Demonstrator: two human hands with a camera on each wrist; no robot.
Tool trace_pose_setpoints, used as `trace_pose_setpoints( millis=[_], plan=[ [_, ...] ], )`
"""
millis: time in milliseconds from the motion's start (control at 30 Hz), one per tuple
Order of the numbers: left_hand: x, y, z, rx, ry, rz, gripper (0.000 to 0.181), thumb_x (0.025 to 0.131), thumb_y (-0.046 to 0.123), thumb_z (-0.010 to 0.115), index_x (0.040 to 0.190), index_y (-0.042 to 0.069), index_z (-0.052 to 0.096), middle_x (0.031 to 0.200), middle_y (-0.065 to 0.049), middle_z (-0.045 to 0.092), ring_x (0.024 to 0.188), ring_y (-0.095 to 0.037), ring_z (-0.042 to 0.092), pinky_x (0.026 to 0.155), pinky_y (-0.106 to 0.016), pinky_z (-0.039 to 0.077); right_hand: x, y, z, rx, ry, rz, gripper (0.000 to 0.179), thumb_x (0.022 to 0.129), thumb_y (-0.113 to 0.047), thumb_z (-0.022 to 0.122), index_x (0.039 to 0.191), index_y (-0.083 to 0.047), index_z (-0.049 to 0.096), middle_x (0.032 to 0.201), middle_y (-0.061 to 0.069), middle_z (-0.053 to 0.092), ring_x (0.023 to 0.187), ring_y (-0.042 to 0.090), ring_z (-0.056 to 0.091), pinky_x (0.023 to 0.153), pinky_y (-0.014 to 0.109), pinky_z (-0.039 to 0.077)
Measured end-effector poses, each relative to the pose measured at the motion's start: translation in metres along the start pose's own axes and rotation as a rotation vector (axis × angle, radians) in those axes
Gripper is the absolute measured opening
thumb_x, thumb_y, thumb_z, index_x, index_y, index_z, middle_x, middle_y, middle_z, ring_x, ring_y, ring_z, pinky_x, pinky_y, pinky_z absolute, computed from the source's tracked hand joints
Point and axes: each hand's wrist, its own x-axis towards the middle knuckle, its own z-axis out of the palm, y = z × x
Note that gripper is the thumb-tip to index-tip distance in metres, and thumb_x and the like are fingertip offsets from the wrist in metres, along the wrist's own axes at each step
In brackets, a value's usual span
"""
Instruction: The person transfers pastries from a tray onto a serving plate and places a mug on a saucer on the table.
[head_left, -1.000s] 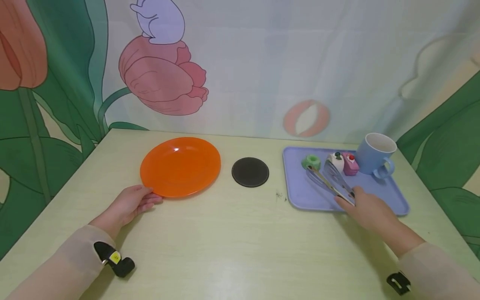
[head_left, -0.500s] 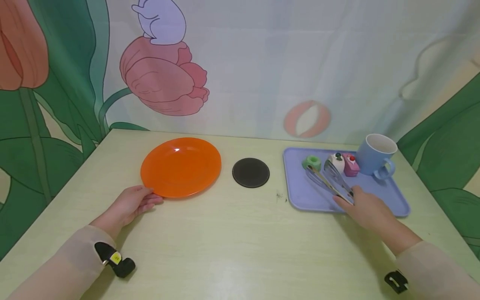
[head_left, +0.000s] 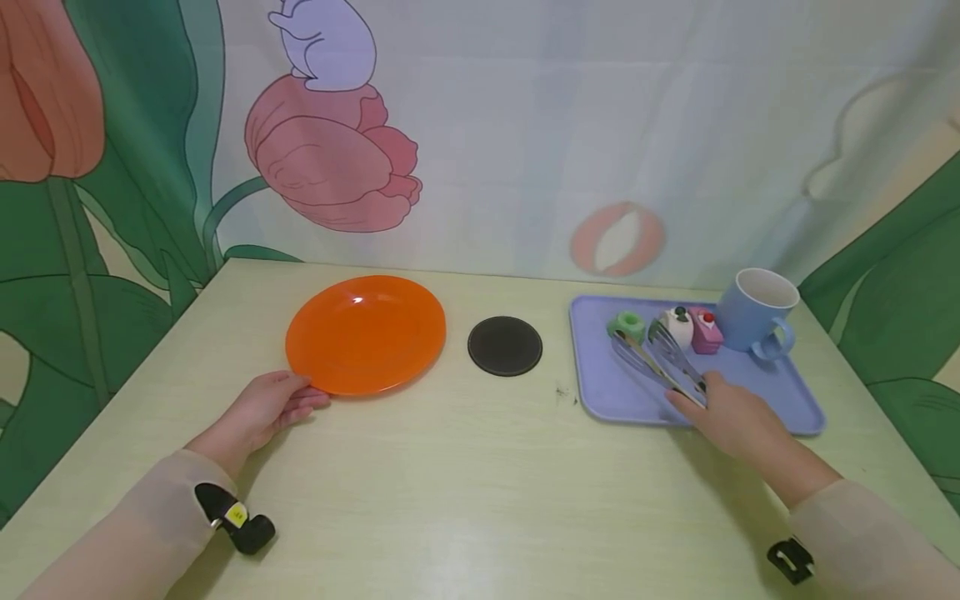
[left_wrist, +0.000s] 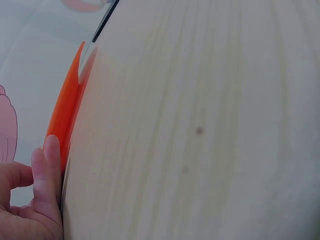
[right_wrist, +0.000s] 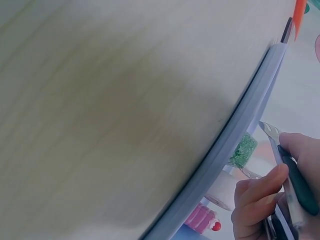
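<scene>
My left hand (head_left: pixel 273 404) pinches the near left rim of an orange plate (head_left: pixel 366 333), thumb on top and fingers beneath; the left wrist view shows the plate (left_wrist: pixel 65 112) edge-on at the fingers. On the right, my right hand (head_left: pixel 742 421) grips metal tongs (head_left: pixel 660 371) whose arms are spread. Their tips hang over a lilac tray (head_left: pixel 622 396), overlapping a green ring-shaped sweet (head_left: pixel 626 327) and a white cake piece (head_left: pixel 678 327) in the head view. Beside these sits a pink cake piece (head_left: pixel 707 330) with a red berry. Nothing shows between the tong arms' tips.
A light blue mug (head_left: pixel 742 312) stands at the tray's back right corner. Between plate and tray lies a flat black disc (head_left: pixel 506 346). Behind the pale table (head_left: pixel 465 500) hangs a printed curtain (head_left: pixel 487 150).
The tongs have shifted very slightly left relative to the tray. The left hand keeps its hold on the plate's rim, and the whole head view has drifted a little.
</scene>
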Motion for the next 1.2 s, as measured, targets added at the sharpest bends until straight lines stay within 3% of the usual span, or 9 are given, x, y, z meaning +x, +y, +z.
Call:
trace_pose_setpoints(
  millis=[200,467,833,1200],
  plan=[
    [0.0006,-0.0012,-0.0002,-0.006,0.001,-0.002,0.047,0.102,0.026,0.038,0.136,-0.006,0.033,0.089,0.000,0.068,0.083,-0.009,0.066,0.074,-0.016,0.050,0.0000,-0.0022,-0.0004,0.010,0.001,-0.006,0.095,0.090,-0.065,0.037,0.132,0.019,0.022,0.122,0.042,0.041,0.091,0.044,0.053,0.071,0.052,0.045],
    [-0.0003,-0.0008,-0.0006,-0.006,0.002,0.000,0.046,0.102,0.025,0.037,0.135,-0.006,0.033,0.089,0.000,0.068,0.082,-0.008,0.066,0.074,-0.016,0.050,0.0015,-0.0027,-0.0008,0.016,-0.012,0.001,0.100,0.089,-0.067,0.034,0.134,0.020,0.019,0.127,0.044,0.035,0.103,0.051,0.048,0.080,0.058,0.043],
    [-0.0001,-0.0004,-0.0023,-0.007,0.011,-0.006,0.047,0.102,0.026,0.038,0.136,-0.005,0.032,0.089,0.000,0.068,0.082,-0.008,0.066,0.074,-0.016,0.050,0.0087,-0.0004,-0.0008,0.017,-0.021,-0.003,0.102,0.087,-0.070,0.032,0.133,0.021,0.020,0.124,0.043,0.038,0.096,0.046,0.051,0.075,0.055,0.044],
    [-0.0004,0.0005,-0.0002,-0.007,0.018,-0.014,0.048,0.102,0.026,0.038,0.138,-0.004,0.031,0.090,0.000,0.068,0.084,-0.009,0.066,0.074,-0.016,0.050,0.0084,-0.0008,-0.0058,0.011,-0.014,-0.008,0.100,0.089,-0.067,0.032,0.132,0.022,0.020,0.125,0.045,0.036,0.104,0.053,0.047,0.082,0.060,0.042]
  ],
)
